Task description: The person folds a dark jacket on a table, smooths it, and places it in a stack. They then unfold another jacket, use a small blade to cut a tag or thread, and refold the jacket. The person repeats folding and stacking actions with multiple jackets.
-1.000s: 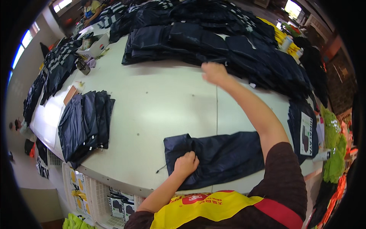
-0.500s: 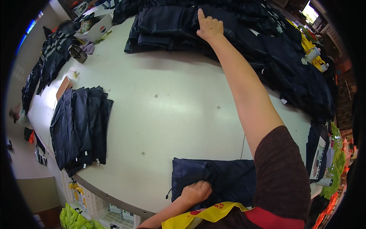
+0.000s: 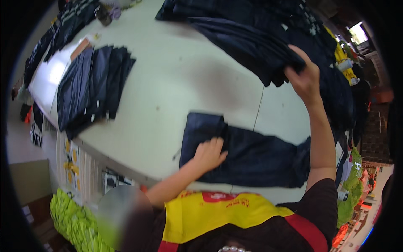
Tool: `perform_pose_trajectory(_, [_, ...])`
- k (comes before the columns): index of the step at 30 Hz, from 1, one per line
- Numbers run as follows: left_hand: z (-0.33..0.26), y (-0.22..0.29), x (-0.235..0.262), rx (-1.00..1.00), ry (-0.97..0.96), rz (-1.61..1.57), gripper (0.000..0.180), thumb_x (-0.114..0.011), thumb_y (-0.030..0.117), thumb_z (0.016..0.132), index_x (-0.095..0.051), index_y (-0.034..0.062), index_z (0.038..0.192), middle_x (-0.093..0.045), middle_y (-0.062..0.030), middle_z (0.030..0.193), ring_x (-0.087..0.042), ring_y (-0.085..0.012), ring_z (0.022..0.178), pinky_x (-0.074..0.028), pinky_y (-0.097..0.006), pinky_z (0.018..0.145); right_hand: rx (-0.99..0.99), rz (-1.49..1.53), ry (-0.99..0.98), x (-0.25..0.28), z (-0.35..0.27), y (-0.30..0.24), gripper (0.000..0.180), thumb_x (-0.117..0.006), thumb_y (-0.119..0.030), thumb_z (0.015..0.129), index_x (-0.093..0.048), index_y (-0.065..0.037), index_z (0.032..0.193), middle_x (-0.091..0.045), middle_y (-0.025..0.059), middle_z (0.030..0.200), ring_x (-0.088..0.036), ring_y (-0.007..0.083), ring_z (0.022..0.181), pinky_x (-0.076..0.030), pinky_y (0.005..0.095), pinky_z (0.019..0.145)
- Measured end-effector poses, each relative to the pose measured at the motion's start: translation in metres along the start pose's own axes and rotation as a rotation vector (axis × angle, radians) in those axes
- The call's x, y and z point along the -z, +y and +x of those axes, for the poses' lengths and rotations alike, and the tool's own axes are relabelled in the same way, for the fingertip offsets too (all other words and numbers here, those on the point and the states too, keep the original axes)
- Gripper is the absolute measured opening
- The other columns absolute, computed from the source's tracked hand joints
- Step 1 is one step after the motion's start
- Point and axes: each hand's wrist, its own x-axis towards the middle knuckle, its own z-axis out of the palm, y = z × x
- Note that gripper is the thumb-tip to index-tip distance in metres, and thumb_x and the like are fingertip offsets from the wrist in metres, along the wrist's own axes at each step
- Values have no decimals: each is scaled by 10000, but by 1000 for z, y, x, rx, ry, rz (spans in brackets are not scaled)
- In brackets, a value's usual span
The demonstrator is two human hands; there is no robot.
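Closest to the body, below the yellow apron bib (image 3: pixel 226 210)'s upper edge, a string of pearl-like beads shows; beyond the bib a long navy garment (image 3: pixel 264 157) lies across the near part of the table (image 3: pixel 159 84), its left end folded over and a thin drawcord (image 3: pixel 176 155) trailing beside it. The left hand (image 3: pixel 210 155) rests on that folded end, fingers close together and slightly bent; whether it pinches any cloth, I cannot tell. It has stayed there through all three views.

Further left, a fanned pile of navy garments (image 3: pixel 94 86) with small white tags lies near the table's edge, above white plastic crates (image 3: pixel 89 164).

The change is farther out, on the right. Half a second ago the right hand (image 3: pixel 305 77) had its index finger extended over the far stack; now thumb and fingers clamp the right end of a layered dark garment bundle (image 3: pixel 247 42), drawn out over bare tabletop with a soft shadow below. In my judgement, that makes both hands busy at once: one steadying the near garment, the other shifting the bundle. Behind it lies the large dark heap (image 3: pixel 268 10).
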Motion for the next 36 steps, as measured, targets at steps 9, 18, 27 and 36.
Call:
perform_pose_trajectory(9, [-75, 44, -59, -180, 203, -9, 534, -667, 392, 759, -559, 97, 1191, -563, -168, 1171, -498, -354, 1125, -364, -442, 973, 192, 119, -582, -6, -236, -84, 516, -692, 83, 541, -591, -29, 1035, -620, 122, 1077, -570, 280, 1070, -428, 406, 961])
perform_pose_trajectory(18, [-91, 86, 39, -199, -202, -19, 474, -696, 384, 734, -605, 131, 1125, -614, -124, 1101, -584, -296, 1014, -440, -425, 862, 115, 118, -391, -32, -313, -67, 402, -634, 84, 589, -588, -32, 971, -618, 112, 1028, -568, 285, 1044, -437, 398, 916])
perform_pose_trajectory(27, [-30, 39, -9, -356, 39, 535, 810, -533, 669, 734, -402, 197, 1379, -325, -116, 1448, -275, -327, 1336, -112, -605, 1051, -776, -676, 455, 104, -367, -40, 415, -619, -154, 696, -574, -16, 1085, -610, 163, 1052, -563, 334, 1016, -449, 431, 851])
perform_pose_trajectory(36, [-32, 31, -14, -403, 110, 507, 786, -520, 682, 738, -438, 196, 1350, -361, -111, 1420, -304, -317, 1315, -142, -616, 1036, -1470, 713, 591, 175, -456, 27, 408, -673, -183, 731, -589, 50, 1054, -623, 172, 1066, -624, 253, 956, -513, 391, 835])
